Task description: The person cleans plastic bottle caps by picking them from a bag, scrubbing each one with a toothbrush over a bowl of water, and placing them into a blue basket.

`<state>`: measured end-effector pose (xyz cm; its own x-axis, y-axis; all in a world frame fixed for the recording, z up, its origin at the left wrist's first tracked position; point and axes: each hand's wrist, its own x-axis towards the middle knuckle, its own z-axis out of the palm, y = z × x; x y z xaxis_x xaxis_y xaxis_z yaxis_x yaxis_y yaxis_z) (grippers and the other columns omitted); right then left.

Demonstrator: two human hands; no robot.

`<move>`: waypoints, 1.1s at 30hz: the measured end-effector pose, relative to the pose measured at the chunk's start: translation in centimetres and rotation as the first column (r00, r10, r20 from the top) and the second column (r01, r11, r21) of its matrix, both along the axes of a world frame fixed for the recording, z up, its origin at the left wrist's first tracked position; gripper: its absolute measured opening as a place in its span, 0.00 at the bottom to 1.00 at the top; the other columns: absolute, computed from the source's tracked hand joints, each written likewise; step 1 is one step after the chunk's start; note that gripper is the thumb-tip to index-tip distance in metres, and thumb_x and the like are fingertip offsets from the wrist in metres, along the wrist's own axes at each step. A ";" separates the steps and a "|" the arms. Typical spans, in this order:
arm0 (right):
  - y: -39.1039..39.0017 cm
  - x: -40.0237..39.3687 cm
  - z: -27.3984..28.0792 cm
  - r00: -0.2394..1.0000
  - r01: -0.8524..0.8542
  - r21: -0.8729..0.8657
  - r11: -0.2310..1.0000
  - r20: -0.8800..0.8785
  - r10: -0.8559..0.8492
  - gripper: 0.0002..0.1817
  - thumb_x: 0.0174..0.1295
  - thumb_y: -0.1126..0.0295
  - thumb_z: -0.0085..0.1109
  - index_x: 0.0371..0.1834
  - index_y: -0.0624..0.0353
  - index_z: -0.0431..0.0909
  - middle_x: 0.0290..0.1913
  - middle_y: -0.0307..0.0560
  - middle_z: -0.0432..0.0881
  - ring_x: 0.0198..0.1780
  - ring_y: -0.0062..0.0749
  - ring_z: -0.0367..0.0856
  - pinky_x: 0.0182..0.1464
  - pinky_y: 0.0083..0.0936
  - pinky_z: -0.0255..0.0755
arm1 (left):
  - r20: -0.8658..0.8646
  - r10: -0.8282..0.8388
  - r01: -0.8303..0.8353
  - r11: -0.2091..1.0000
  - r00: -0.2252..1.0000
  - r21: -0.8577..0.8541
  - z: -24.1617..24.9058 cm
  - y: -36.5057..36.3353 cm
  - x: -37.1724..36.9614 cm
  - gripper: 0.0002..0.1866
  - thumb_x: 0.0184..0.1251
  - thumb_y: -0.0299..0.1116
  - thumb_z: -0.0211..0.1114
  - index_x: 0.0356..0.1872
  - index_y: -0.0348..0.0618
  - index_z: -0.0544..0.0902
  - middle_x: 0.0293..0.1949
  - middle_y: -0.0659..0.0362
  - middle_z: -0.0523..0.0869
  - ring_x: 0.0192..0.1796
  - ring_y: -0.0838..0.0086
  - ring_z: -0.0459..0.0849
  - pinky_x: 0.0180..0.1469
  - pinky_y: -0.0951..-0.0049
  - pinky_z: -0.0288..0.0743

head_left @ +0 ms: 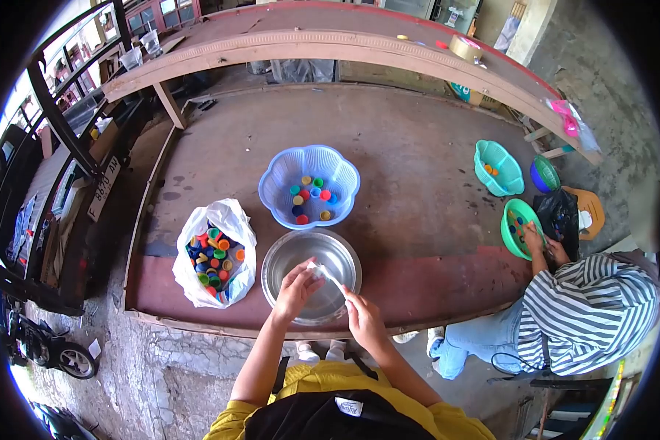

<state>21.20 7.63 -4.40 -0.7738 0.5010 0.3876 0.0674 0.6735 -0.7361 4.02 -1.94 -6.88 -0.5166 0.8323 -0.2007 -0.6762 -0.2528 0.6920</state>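
Over the steel bowl (275, 253), both of my hands are raised close together. My left hand (298, 290) pinches a small whitish piece (315, 269), perhaps a cap, too small to make out. In my right hand (365, 320) is a thin white stick-like tool (334, 279), whose far end meets the whitish piece. Just behind the bowl stands a blue plastic basket (273, 198) with several coloured bottle caps (315, 192) in it. To the left, a white plastic bag (240, 220) sits open, filled with many coloured caps (214, 258).
At the right, a person in a striped shirt (587, 315) works over a green basket (517, 209) of caps. Near them are a teal basket (500, 183) and a black plastic bag (561, 213). A raised wooden bench (330, 44) runs along the table's back (411, 161).
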 end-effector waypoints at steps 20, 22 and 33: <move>1.4 -0.1 0.9 0.991 -0.074 0.152 0.986 0.124 0.055 0.29 0.59 0.76 0.53 0.65 0.40 0.68 0.30 0.47 0.76 0.26 0.42 0.77 0.29 0.37 0.74 | -0.724 -0.189 -0.003 0.967 0.663 -0.255 2.2 -1.8 -0.7 0.08 0.67 0.20 0.55 0.46 0.32 0.71 0.51 0.54 0.78 0.52 0.76 0.77 0.54 0.76 0.74; 1.7 -0.2 0.3 0.985 -0.045 0.138 0.989 0.171 0.021 0.30 0.58 0.77 0.53 0.64 0.39 0.68 0.32 0.48 0.78 0.29 0.42 0.79 0.31 0.36 0.75 | -0.713 -0.159 0.005 0.977 0.683 -0.213 2.0 -2.2 -0.6 0.06 0.68 0.19 0.53 0.44 0.32 0.72 0.54 0.54 0.78 0.54 0.76 0.76 0.55 0.76 0.74; 1.5 -0.8 1.0 0.997 -0.047 -0.084 0.995 0.050 0.051 0.18 0.63 0.78 0.50 0.57 0.56 0.73 0.32 0.55 0.80 0.30 0.44 0.80 0.34 0.30 0.73 | -0.627 -0.211 0.056 0.965 0.750 -0.257 0.9 -2.5 -0.7 0.06 0.68 0.19 0.55 0.44 0.34 0.74 0.50 0.59 0.79 0.52 0.82 0.74 0.54 0.82 0.66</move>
